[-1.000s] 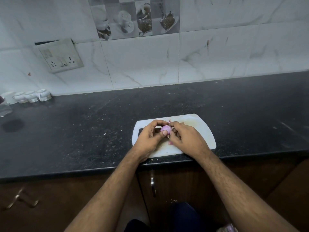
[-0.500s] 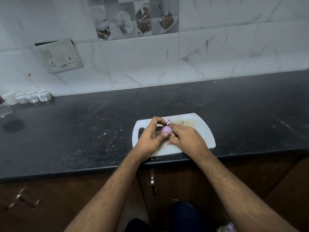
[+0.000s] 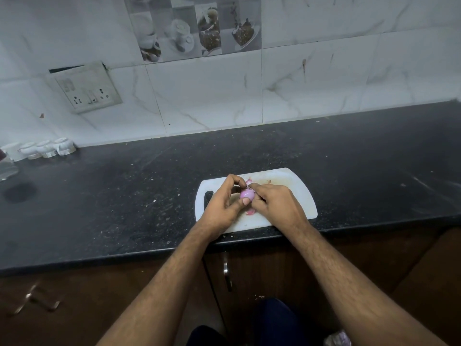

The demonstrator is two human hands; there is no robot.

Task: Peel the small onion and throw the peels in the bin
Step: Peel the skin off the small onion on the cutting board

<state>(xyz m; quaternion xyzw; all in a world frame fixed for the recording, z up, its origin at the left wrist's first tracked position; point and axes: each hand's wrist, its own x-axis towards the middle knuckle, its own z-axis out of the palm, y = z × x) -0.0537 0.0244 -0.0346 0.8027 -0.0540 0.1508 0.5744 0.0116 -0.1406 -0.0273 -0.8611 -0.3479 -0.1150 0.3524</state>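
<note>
A person peels a small onion over a white cutting board that lies at the front edge of a dark stone counter; far to the left of the board, against the wall, a row of small white cups stands beside a clear glass at the frame's edge; above and to the left of the board a switch-and-socket plate hangs tilted on the marble-look wall tiles, and directly behind the board a band of picture tiles shows cups and desserts; over the board's left part the left hand curls around the small onion, thumb pressed on its near side and fingers arched over the top; the pale purple bulb sits between both hands, held just above the board's middle; the right hand meets it from the right, fingertips pinching a strip of skin at the bulb's top; a loose pink peel lies on the board just in front of the onion, and another scrap shows behind the fingers; below the board, under the counter edge, brown cabinet doors carry a metal handle; both bare forearms reach up from the bottom of the view.
</note>
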